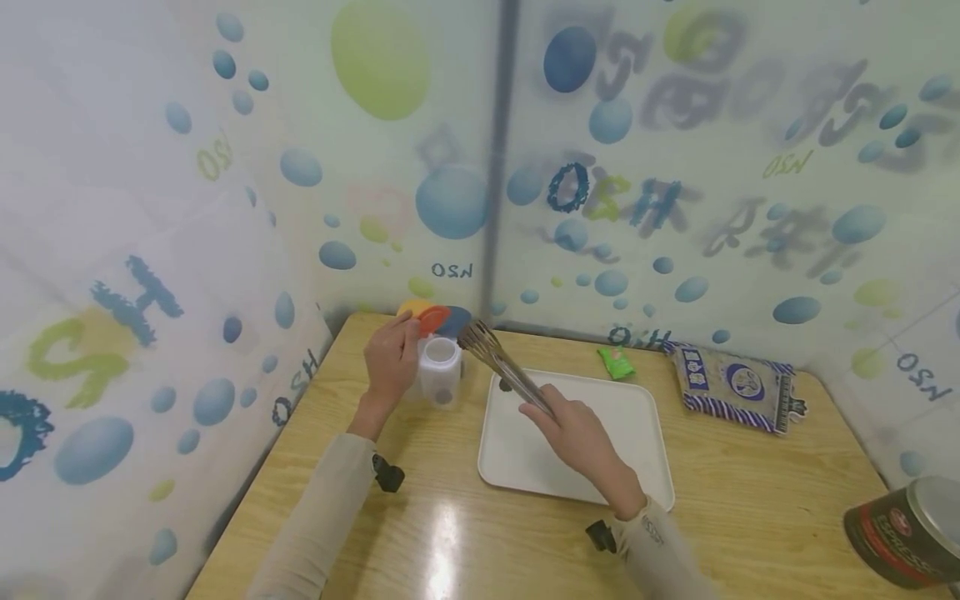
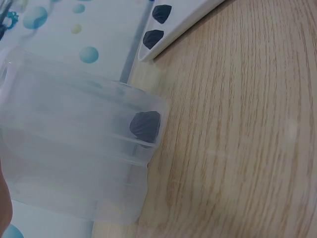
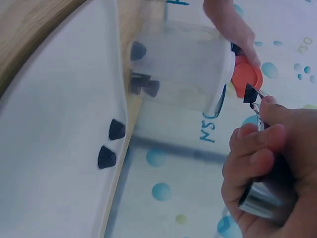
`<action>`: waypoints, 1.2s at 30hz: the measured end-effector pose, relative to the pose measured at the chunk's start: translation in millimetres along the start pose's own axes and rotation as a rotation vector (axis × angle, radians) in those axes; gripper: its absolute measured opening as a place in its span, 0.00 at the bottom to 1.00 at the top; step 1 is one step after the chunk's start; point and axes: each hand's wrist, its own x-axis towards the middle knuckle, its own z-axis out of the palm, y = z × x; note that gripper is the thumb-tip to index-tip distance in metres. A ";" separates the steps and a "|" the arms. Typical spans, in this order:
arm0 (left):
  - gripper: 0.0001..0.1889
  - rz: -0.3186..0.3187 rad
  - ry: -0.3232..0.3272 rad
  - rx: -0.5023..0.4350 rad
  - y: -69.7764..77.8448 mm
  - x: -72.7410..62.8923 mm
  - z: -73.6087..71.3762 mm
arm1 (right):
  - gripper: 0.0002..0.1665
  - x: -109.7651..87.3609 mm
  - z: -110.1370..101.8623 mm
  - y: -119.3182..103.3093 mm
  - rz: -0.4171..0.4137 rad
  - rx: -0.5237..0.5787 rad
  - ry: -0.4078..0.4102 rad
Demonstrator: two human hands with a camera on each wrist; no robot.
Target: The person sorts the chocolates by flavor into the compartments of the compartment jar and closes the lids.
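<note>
My left hand pinches an orange flip lid on a translucent, compartmented plastic container. Yellow and blue lids stand around it. Through its wall a dark wedge-shaped piece shows at the bottom. My right hand grips metal tongs, their tips close to the container's top. Between those tips a small dark piece is held in front of the orange lid. Two more dark pieces lie along the edge of the white tray, under my right hand.
A small green packet lies behind the tray. To its right is a blue-and-white printed bag. A dark espresso can stands at the table's right front. A patterned curtain encloses the wooden table.
</note>
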 end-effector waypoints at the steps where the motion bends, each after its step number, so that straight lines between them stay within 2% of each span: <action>1: 0.24 0.004 0.005 -0.004 -0.2 0.2 0.2 | 0.17 2.3 1.2 -3.5 -0.015 0.007 0.002; 6: 0.23 0.017 0.022 -0.021 -1.1 1.2 2.3 | 0.17 11.9 7.8 -15.1 -0.077 0.013 0.002; 11: 0.23 0.016 0.024 -0.032 -0.7 1.2 4.9 | 0.17 17.1 11.5 -17.5 -0.081 -0.009 -0.010; 20: 0.26 0.008 0.026 -0.038 -3.7 -0.4 5.3 | 0.21 18.2 13.3 -14.8 -0.008 0.004 -0.034; 36: 0.25 0.024 0.046 -0.032 -2.8 -0.2 4.7 | 0.25 4.7 7.6 13.0 0.109 0.007 -0.021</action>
